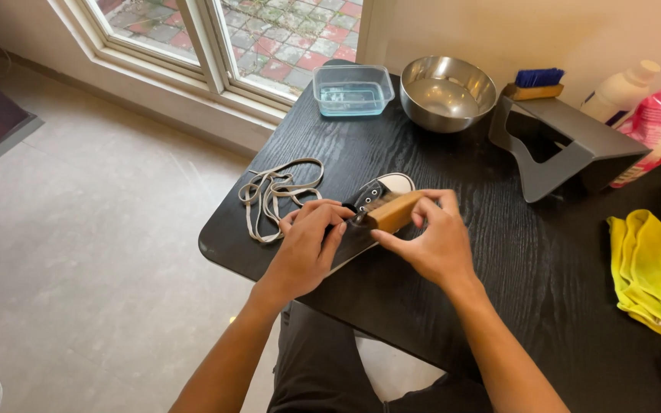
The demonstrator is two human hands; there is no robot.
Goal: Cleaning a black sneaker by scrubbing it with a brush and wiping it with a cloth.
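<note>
So on my feed the shoe [372,210] sits on the worktop [499,260] right under my fingers [323,229], laces [273,195] just left of them. Tub [352,90] and bowl [447,92] are well behind, stand [564,141] behind-right, cloth [652,271] far right.

A black wood-grained matt table [499,229] is seen; a shiny round steel bowl [447,92] and clear glossy plastic tub [352,89] are set far, soft yellow cloth [656,271] right.
</note>
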